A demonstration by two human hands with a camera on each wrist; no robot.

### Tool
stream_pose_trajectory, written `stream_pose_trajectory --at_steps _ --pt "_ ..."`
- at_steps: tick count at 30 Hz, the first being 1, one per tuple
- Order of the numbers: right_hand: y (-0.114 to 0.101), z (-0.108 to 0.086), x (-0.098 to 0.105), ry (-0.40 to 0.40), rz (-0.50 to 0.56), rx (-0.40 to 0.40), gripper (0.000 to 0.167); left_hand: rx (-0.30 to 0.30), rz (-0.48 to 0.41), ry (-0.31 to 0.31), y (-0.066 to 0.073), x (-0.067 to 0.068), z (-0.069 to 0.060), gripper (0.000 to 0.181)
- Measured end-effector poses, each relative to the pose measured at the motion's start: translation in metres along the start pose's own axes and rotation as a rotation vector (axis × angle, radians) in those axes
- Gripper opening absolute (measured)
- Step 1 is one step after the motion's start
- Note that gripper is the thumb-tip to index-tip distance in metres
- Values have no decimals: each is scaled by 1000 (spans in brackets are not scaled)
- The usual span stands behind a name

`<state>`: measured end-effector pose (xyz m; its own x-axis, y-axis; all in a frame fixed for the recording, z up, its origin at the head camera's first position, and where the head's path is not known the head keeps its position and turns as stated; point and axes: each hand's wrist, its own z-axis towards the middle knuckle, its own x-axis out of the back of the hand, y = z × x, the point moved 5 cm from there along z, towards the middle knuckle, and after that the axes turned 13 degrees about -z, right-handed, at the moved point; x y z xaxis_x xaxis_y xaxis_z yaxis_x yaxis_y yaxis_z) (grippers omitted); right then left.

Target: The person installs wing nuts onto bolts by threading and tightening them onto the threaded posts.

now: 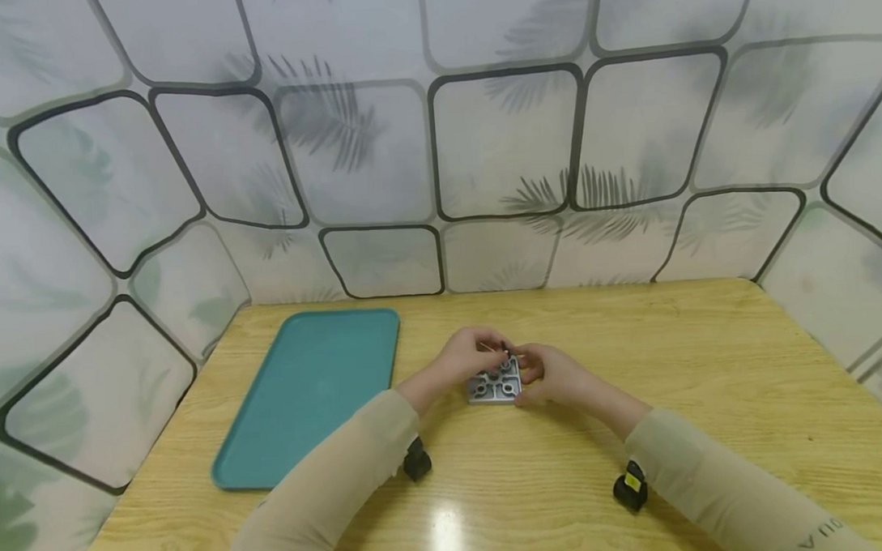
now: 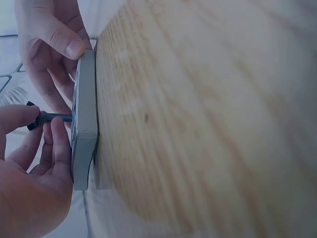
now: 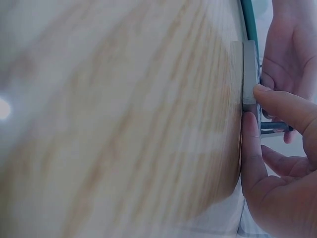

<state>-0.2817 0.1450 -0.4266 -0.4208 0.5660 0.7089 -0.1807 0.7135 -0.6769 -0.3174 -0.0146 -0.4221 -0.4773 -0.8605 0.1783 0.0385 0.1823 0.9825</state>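
A square grey metal plate (image 1: pixel 495 401) with ribs and round holes lies on the table between both hands. My left hand (image 1: pixel 469 355) pinches a dark bolt (image 2: pixel 57 117) between thumb and fingers. The bolt stands roughly square to the plate, its head in the fingers and its shaft end at the plate's ribbed face. Whether the tip is inside a hole cannot be told. My right hand (image 1: pixel 557 374) grips the plate's right side, with the thumb (image 3: pixel 272 99) at a corner and the fingers along the edge.
A teal tray (image 1: pixel 321 393) lies on the wooden table (image 1: pixel 707 363) to the left of the hands. A patterned cloth wall (image 1: pixel 509 143) rises behind the table and along both sides. Dark wrist cameras (image 1: pixel 417 461) hang below the sleeves.
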Motion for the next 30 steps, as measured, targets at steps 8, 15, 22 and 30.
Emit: stream_pose_trajectory --at_steps 8,15,22,30 --pt "0 0 0 4 -6 13 83 34 -31 53 -2 1 0 43" --pt "2 1 0 17 -13 15 81 38 -58 206 -5 -2 1 32" --pt "2 0 -1 25 -27 21 83 15 -37 213 -5 -3 -1 26" --pt "2 0 -2 26 -22 13 85 73 -155 153 -10 0 -1 29"
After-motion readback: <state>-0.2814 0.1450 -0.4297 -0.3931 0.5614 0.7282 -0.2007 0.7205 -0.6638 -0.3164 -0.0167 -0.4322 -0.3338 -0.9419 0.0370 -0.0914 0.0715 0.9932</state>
